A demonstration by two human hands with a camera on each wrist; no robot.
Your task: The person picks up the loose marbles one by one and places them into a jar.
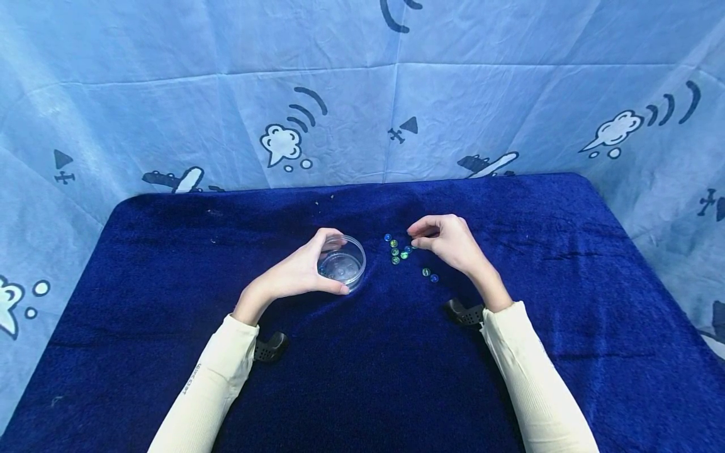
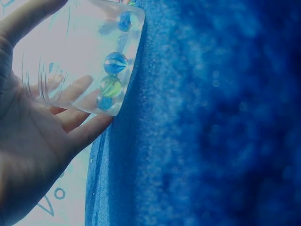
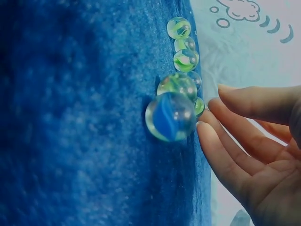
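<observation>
Though clear, tub (image 1: 352,258) upright, mouth-up

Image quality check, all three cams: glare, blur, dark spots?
Head: marbles small but distinct, cloth nearly black between the forearms. Left wrist: clear container pale and washed out, its upper part hard to read; cloth blurred toward the right. Right wrist: backdrop washed out, cloth dark and soft at far left.
</observation>
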